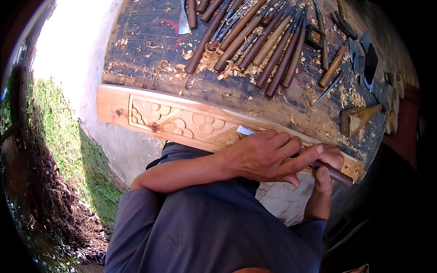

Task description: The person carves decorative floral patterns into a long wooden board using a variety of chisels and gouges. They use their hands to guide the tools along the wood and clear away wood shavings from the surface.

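Note:
A long pale wooden board lies along the near edge of the workbench, with flower and leaf shapes carved in relief inside a framed panel. Over its right half, my left hand is closed around the shank of a chisel, one finger stretched toward the handle. The chisel's bright flat blade pokes out to the left of that hand, low over the carving. My right hand grips the dark wooden handle near the board's right end, its thumb against the wood. The hands hide the middle of the chisel and the carving below.
Several wooden-handled carving tools are spread across the far side of the dark workbench, among curled shavings. A wooden mallet lies at the right, near some flat blades. Grass and ground show at left.

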### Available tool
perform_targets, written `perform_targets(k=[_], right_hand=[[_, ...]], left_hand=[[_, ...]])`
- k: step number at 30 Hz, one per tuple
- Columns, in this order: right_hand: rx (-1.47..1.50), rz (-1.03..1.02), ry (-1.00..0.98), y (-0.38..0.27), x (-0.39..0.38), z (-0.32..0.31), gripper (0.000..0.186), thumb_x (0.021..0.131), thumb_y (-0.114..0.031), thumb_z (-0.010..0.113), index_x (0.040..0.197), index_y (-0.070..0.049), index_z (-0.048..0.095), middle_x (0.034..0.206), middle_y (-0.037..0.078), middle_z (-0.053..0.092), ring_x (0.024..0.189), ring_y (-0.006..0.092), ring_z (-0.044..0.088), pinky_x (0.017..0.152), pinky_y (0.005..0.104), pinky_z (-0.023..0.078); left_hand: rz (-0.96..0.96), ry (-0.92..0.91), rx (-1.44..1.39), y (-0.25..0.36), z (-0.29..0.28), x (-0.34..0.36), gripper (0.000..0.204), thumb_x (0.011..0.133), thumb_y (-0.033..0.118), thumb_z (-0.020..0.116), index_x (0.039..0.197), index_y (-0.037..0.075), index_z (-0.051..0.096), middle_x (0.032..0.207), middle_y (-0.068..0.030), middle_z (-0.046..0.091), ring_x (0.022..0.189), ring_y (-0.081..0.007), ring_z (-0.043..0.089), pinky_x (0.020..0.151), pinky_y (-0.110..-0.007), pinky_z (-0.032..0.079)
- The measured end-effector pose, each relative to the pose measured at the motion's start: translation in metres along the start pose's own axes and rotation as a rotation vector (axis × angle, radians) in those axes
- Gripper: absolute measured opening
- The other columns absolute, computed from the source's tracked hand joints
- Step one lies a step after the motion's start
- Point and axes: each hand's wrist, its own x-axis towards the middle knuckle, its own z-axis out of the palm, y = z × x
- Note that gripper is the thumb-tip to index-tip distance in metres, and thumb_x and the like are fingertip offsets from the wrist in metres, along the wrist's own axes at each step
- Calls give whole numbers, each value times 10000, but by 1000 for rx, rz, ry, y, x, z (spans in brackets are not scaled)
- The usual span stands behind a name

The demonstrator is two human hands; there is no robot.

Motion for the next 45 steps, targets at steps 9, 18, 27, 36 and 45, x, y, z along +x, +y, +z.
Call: perform_targets(k=[9, 18, 27, 36, 45], right_hand=[[80, 33, -39, 8, 1, -22, 495, 1054, -375, 642, 1159, 85, 794, 766, 150, 798, 651, 249, 806, 661, 335, 644], [7, 206, 15, 2, -3, -22, 426, 1002, -300, 652, 1078, 83, 821, 700, 143, 777, 601, 239, 769, 656, 324, 614], [-68, 97, -8, 5, -4, -29, 353, 1011, -254, 640, 1118, 54, 777, 712, 139, 783, 620, 230, 773, 654, 335, 613], [-16, 117, -55, -2, 6, -29, 315, 1029, -233, 627, 1079, 47, 763, 708, 145, 766, 569, 224, 752, 591, 334, 612], [77, 108, -34, 12, 2, -25, 318, 1057, -236, 625, 1055, 54, 755, 711, 150, 753, 577, 237, 755, 590, 341, 611]], left_hand=[[31, -107, 31, -4, 1, 6, 888, 953, 557, 722, 1663, 77, 491, 1092, -63, 608, 965, -223, 634, 826, -368, 533], [8, -142, 14, -4, 3, 9, 956, 900, 535, 765, 1681, 70, 467, 1072, -49, 579, 953, -216, 622, 825, -360, 524], [10, -131, 7, -5, 5, 9, 997, 900, 535, 750, 1716, 63, 427, 1087, -53, 582, 956, -214, 617, 826, -363, 523], [-9, -146, 8, -4, 4, 10, 958, 929, 528, 718, 1713, 56, 435, 1103, -61, 595, 970, -222, 635, 840, -373, 542], [-34, -152, 38, -3, 8, 9, 989, 936, 520, 721, 1715, -2, 408, 1083, -63, 587, 959, -227, 628, 833, -374, 543]])
